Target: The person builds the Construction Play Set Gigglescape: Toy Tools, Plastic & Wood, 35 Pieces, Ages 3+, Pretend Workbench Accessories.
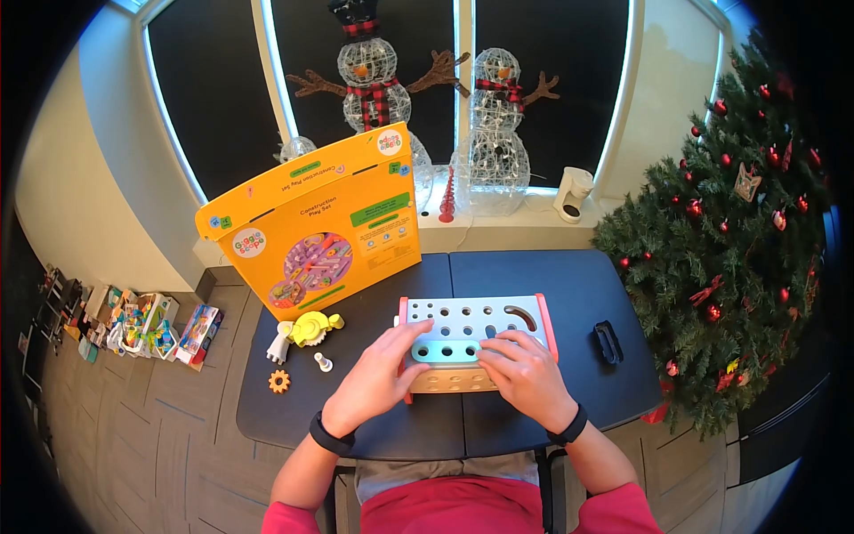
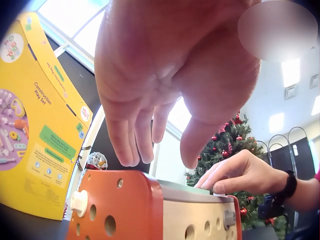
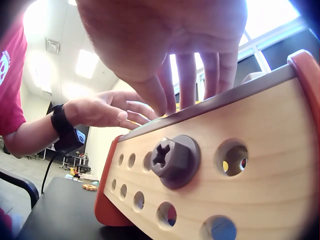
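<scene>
A toy workbench [image 1: 471, 313] with a light blue holed top, red end panels and wooden sides stands on the table. On its top lies a turquoise strip [image 1: 434, 351] with several holes, along the near edge. My left hand [image 1: 378, 374] is over the left end of the strip, fingers extended downward and loosely spread. At the strip's right end, my right hand [image 1: 532, 378] rests its fingertips on the top, thumb by the near edge. A grey bolt [image 3: 172, 162] sticks out of the wooden side below the right hand. One red end panel carries a white knob [image 2: 79, 202].
Behind the left side stands a tall yellow box [image 1: 311, 222]. Nearby lie a yellow toy piece [image 1: 311, 329], a white screw [image 1: 323, 362] and an orange gear [image 1: 279, 382]. A black looped object [image 1: 608, 343] sits at the right. A decorated tree [image 1: 729, 231] crowds the table's right edge.
</scene>
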Tool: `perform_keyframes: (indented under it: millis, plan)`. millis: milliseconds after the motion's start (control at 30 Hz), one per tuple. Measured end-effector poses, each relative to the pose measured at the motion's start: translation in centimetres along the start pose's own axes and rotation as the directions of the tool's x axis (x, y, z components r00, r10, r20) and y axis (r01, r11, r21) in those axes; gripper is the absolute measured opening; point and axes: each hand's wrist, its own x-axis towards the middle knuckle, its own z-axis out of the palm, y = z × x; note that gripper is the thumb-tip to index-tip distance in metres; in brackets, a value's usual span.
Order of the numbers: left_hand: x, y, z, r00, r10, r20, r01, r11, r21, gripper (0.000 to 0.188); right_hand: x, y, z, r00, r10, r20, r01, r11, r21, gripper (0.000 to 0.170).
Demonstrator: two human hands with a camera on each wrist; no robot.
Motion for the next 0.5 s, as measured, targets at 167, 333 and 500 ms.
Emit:
perform_keyframes:
  millis: [167,333,500]
  plan:
    - [-0.3,0.1,-2.6,0.988,0.053,-0.145,-0.042,0.996,0.074,0.052,0.3,-0.2,-0.5,0.999,-0.012,-0.045,0.012,1.0,-0.007,0.017]
    - [-1.2,-1.5,-5.7,0.936,-0.042,-0.35,0.103,0.982,0.157,0.03,0.6,-0.2,-1.8,0.996,-0.014,-0.086,0.013,1.0,-0.017,0.017]
    - [-3.0,-5.5,-8.6,0.859,-0.15,-0.489,0.296,0.925,0.237,0.029,0.9,-0.1,-3.3,0.99,-0.005,-0.141,-0.001,0.999,-0.042,0.018]
